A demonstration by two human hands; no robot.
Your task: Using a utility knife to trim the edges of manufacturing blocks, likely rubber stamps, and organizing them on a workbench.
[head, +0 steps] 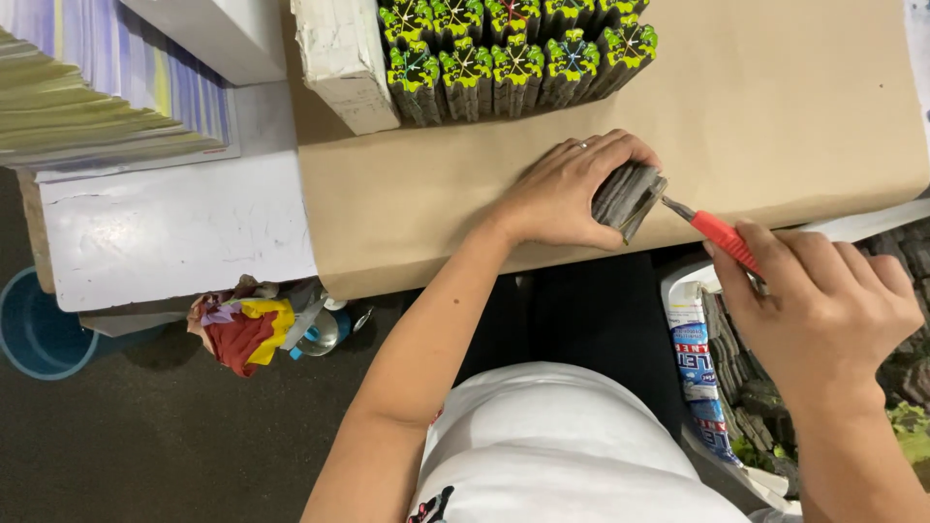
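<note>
Pinching a stiff, light grey card bundle (628,199) in the left hand (567,192), right hand (823,310) clenched around a red-handled cutter (722,237) at its edge.

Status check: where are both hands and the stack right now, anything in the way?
Left hand clamps grey stack on brown paper. Right hand holds red-handled tool, tip at stack's edge. Nothing between them.

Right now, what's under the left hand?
The left hand presses a grey stack of flat pieces onto the brown paper-covered table. The red-handled tool in the right hand meets its end. The palm covers the stack's far part.
</note>
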